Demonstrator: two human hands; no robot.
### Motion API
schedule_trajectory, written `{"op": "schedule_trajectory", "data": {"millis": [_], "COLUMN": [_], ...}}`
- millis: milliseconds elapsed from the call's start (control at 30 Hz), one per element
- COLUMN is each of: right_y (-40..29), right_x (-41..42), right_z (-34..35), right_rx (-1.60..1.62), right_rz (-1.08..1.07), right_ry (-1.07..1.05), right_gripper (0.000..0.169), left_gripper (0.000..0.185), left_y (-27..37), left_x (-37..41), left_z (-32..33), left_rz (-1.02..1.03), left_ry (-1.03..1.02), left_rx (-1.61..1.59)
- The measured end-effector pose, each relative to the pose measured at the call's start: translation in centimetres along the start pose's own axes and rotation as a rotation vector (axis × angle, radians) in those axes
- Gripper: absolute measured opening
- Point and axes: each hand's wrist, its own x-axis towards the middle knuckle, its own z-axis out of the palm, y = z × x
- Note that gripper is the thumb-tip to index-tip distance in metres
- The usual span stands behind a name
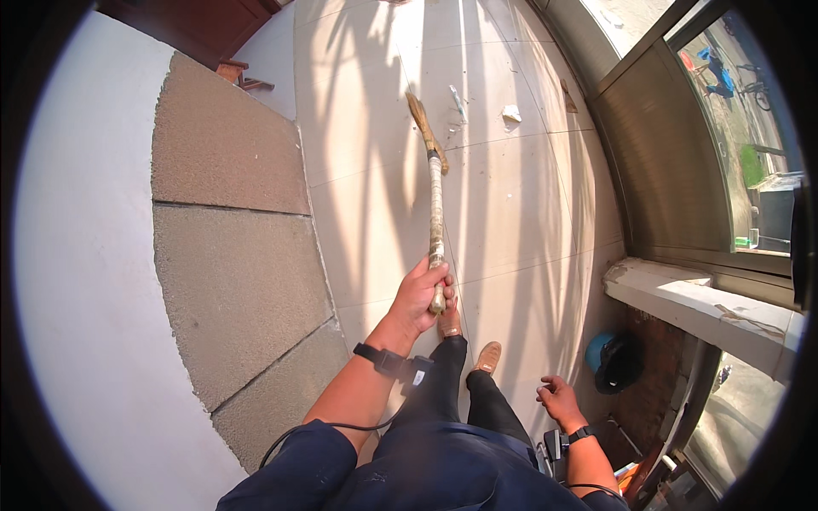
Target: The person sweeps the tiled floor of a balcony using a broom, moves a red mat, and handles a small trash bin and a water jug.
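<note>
My left hand (423, 295) grips the lower end of the long, pale wrapped handle of a straw broom (436, 211). The handle points away from me, and the bristle head at its far end is just above or on the floor tiles; I cannot tell which. Beyond the bristles lie a thin white and blue wrapper (457, 104) and a crumpled white scrap (511, 114), with small crumbs of debris around them. My right hand (557, 397) hangs at my right side, fingers loosely curled and holding nothing. Both wrists wear black straps with small devices.
To the left, rough stone slabs (236, 268) run along a white wall (83, 243). A wooden stool (246, 75) stands at the far left. On the right are a metal-framed window (671, 147), a white ledge (690, 294) and a blue bucket with a black liner (597, 352). Sunlight stripes the floor.
</note>
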Motion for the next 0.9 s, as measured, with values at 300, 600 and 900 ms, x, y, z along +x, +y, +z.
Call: {"op": "schedule_trajectory", "data": {"millis": [300,600,900], "right_y": [5.2,14.8,29.9], "right_x": [1.4,0.8,-1.1], "right_z": [2.0,1.5,3.7], "right_rx": [0.168,0.343,0.562], "right_rz": [-0.061,-0.104,0.111], "right_ry": [0.098,0.148,0.263], "right_gripper": [0.036,0.035,0.032], "left_gripper": [0.057,0.041,0.021], "left_y": [-3.7,-10.9,-23.8], "left_x": [-12.1,-10.9,-2.7], "left_z": [-8.6,-5.3,0.0], "left_rz": [-0.252,-0.183,-0.112], "left_ry": [0.179,-0.456,-0.850], "left_rx": [1.367,2.134,2.150]}}
